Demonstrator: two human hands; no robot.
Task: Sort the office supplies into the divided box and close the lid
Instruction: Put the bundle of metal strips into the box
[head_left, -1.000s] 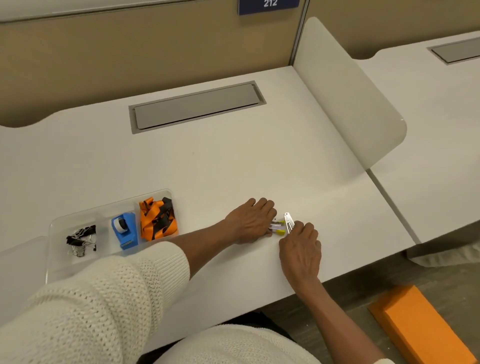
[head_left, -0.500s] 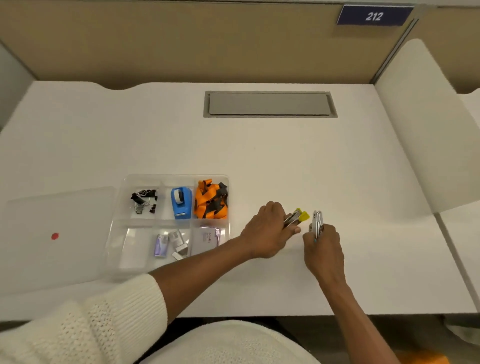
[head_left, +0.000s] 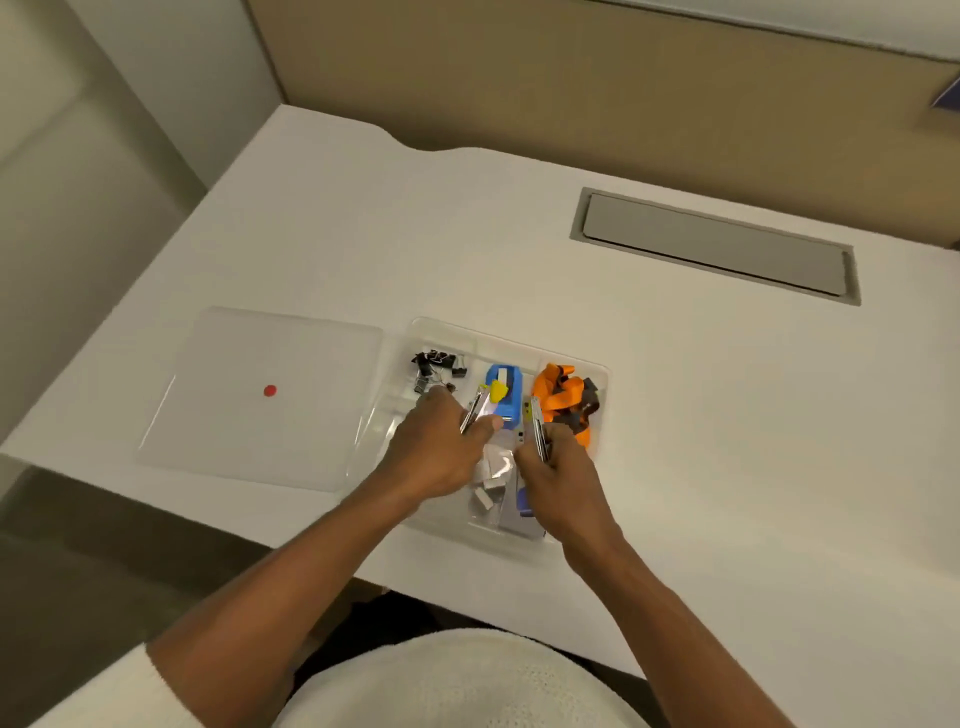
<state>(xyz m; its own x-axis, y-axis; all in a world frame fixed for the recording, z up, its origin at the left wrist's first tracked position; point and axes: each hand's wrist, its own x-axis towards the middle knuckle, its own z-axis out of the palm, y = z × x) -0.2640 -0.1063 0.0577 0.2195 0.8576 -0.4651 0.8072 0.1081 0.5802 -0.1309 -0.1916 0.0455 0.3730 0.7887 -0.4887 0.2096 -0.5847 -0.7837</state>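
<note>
Presently, slim metal clips are gripped: a yellow-tipped silver clip (head_left: 482, 408) in the left hand (head_left: 439, 452), a plain silver clip (head_left: 536, 434) in the right hand (head_left: 563, 480), both above the clear divided plastic box (head_left: 597, 371) near the worktop's front edge. Judged: placement step; release into a free compartment is needed next, then the clear lid (head_left: 260, 395) closed.

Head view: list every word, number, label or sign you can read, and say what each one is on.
No text is readable.
Blue sign on the partition: cut off by the frame edge, nothing legible.
Red dot on the lid: a plain mark, no writing.
Packets in the divided box: print too blurred.
</note>
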